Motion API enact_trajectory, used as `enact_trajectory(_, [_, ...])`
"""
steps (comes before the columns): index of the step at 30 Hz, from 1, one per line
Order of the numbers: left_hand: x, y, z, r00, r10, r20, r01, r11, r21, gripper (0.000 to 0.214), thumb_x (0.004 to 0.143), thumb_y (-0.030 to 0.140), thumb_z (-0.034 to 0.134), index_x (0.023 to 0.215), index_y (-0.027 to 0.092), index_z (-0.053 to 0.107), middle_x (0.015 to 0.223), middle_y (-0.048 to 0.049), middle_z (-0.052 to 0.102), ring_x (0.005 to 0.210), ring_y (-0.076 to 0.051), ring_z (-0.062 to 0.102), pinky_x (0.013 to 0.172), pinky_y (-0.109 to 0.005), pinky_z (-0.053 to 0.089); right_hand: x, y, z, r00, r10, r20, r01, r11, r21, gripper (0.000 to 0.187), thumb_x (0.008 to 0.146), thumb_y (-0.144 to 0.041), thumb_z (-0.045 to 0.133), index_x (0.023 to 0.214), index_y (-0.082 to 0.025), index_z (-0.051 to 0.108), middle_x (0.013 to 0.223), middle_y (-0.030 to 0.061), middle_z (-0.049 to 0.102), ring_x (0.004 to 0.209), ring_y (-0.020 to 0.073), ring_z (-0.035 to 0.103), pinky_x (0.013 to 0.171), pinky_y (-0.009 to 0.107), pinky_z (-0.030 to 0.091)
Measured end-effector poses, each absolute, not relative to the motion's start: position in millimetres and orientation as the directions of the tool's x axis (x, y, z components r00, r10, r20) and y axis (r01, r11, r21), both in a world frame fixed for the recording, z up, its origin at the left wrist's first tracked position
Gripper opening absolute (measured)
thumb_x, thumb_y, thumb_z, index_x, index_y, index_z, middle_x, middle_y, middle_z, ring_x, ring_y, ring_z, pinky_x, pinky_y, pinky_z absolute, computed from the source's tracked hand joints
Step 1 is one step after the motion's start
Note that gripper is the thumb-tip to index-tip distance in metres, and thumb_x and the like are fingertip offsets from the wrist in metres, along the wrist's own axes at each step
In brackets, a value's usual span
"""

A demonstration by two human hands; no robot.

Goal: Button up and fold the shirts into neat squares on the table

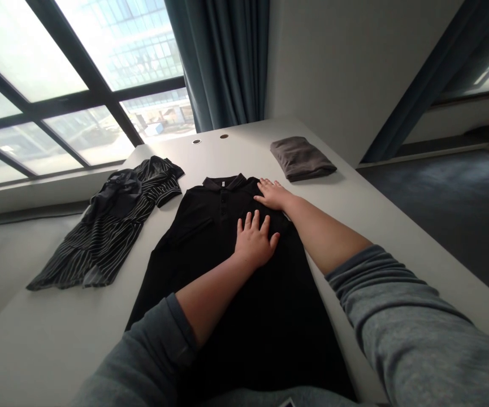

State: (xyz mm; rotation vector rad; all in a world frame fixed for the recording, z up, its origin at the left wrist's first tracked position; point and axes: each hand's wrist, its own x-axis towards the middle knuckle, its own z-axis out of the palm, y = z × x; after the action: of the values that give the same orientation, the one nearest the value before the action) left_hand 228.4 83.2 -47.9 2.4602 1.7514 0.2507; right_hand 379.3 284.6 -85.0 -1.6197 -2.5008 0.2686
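Observation:
A black polo shirt (227, 265) lies spread on the white table in front of me, its collar at the far end and its lower part running toward my body. My left hand (254, 240) rests flat on the chest of the shirt, fingers spread. Farther up, my right hand (273, 194) lies flat on the shirt's right shoulder area, fingers stretched out. The left sleeve appears folded in across the front. Neither hand grips any cloth that I can see. The hem near my body is partly hidden by my forearm and clothing.
To the left, a black-and-white striped garment (112, 226) lies rumpled on the table (210, 155). A folded grey-brown cloth (301, 158) sits at the back right. Two round grommets are set near the far edge. Beyond stand a window (142, 51), a blue curtain (227, 62) and a wall.

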Motion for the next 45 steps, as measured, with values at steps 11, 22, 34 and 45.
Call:
enact_trajectory(11, [229,84,-50,0.332,0.941,0.061,0.921,-0.337,0.196,0.072,0.103,0.059,0.04,0.164,0.02,0.04,0.174,-0.0154,0.026,0.161,-0.038,0.019,0.128,-0.064,0.016,380,285,-84,-0.406,0.914,0.019,0.897,0.402,-0.182,0.077,0.103,-0.058,0.04,0.165,-0.014,0.033,0.175,0.0152,0.019,0.162,0.0324,0.018,0.131,0.058,0.013])
enact_trajectory(22, [184,42,-34,0.286,0.951,0.118,0.931,-0.304,0.2,0.065,0.106,0.055,0.039,0.162,0.022,0.043,0.171,-0.013,0.035,0.156,-0.035,0.034,0.126,-0.063,0.025,427,239,-71,-0.412,0.835,0.364,0.711,0.545,-0.444,0.061,0.108,-0.048,0.034,0.159,-0.018,0.047,0.169,0.0103,0.037,0.16,0.0256,0.029,0.131,0.045,0.026])
enact_trajectory(34, [-75,-156,-78,0.059,0.976,0.208,0.99,-0.085,0.116,0.059,0.106,0.047,0.041,0.157,0.02,0.049,0.166,-0.0114,0.044,0.155,-0.033,0.039,0.125,-0.057,0.035,423,137,-77,-0.448,0.893,0.037,0.879,0.447,-0.165,0.056,0.107,-0.047,0.035,0.161,-0.033,0.043,0.174,0.0052,0.028,0.16,0.0351,0.024,0.122,0.076,0.018])
enact_trajectory(45, [-83,-186,-79,0.048,0.963,0.264,0.984,-0.091,0.155,0.059,0.104,0.044,0.042,0.157,0.019,0.048,0.162,-0.0122,0.05,0.151,-0.031,0.045,0.124,-0.055,0.034,429,30,-79,-0.291,0.956,0.044,0.948,0.294,-0.118,0.062,0.105,-0.045,0.035,0.165,-0.029,0.035,0.174,0.0079,0.024,0.16,0.0322,0.027,0.125,0.068,0.023])
